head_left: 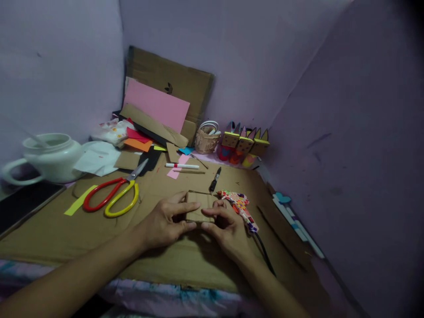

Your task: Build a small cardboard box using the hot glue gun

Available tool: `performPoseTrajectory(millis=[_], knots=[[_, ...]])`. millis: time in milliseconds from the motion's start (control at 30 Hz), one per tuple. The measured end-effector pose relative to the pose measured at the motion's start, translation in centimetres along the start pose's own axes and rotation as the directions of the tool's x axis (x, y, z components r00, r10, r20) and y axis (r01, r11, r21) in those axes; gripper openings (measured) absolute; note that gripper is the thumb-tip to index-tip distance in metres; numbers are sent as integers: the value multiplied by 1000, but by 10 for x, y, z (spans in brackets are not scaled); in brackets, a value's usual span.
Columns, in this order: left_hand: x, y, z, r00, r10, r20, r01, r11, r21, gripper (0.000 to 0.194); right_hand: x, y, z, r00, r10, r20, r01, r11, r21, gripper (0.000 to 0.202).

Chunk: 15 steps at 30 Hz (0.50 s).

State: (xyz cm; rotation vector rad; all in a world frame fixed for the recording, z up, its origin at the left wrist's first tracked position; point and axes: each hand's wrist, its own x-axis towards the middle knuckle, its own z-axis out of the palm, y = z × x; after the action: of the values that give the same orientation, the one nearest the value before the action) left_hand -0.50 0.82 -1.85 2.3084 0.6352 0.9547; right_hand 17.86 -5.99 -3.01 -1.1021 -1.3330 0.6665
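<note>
A small cardboard box [198,199] is held between both hands over the middle of the work surface. My left hand [170,216] grips its left side, with fingers on the top face and the thumb along the near edge. On the right side, my right hand [228,223] closes round it in the same way. Just beyond the right hand lies a glue gun [240,205] with a colourful pattern and a black cord. A black pen [215,179] rests behind the box. The underside of the box is hidden.
Scissors [123,191] with red and yellow handles lie to the left, near a phone [28,205] and a white pot [51,157]. A white marker [182,166] lies behind the hands. Paper-animal figures [245,143] and a small basket [207,139] stand at the back, beside a pink sheet [157,104].
</note>
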Motion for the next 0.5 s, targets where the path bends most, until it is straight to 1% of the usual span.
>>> performPoseTrajectory(millis=[167,267,500], knots=[[0,3,0,1000,-24,3,24,1000,18,38,0,-2,1,1000,-25,9,25,999,-26,15],[0,3,0,999,-40,-4,40,999,17,38,0,-2,1,1000,-18,15,18,999,-28,16],[1,4,-2,997,-78,16,78,996,35,39,0,-1,2,1000,-8,11,8,1000,-14,14]])
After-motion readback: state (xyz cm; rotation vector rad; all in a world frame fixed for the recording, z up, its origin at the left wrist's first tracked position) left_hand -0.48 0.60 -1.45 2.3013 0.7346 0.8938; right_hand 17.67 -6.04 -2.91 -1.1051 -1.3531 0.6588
